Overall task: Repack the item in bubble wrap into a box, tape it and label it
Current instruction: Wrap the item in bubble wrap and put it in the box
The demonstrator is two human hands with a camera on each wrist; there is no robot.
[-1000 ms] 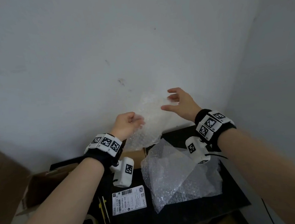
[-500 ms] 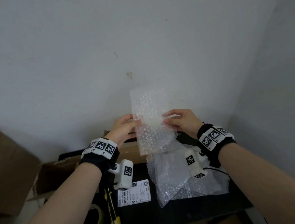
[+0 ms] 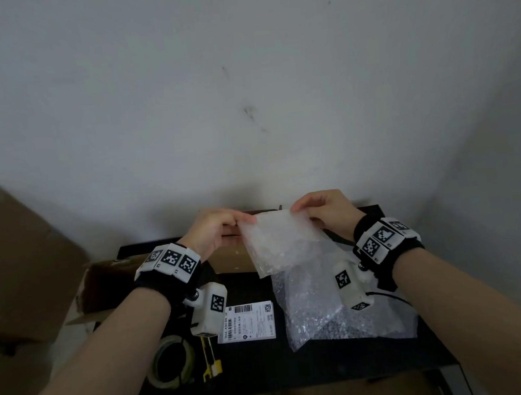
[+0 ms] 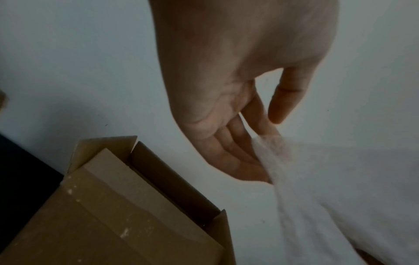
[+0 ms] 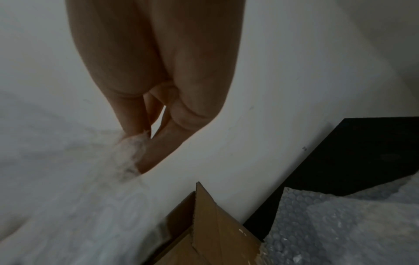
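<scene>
We hold the bubble-wrapped item (image 3: 280,242) up over the worktop's (image 3: 268,370) far edge — left hand (image 3: 213,231) pinching its top-left corner, right hand (image 3: 326,212) its top-right. It hangs below both grips, with the open box (image 3: 230,258) directly behind it and nearer our left hand.

Bubble-wrap piece (image 3: 280,242) lowered from upright, toward box (image 3: 229,256)

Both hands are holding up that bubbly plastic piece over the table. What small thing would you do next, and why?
Probably lower the bubble-wrapped piece into the open box just behind it. The left hand and right hand each pinch an upper corner, so it hangs free, and the box flaps stand open.
</scene>
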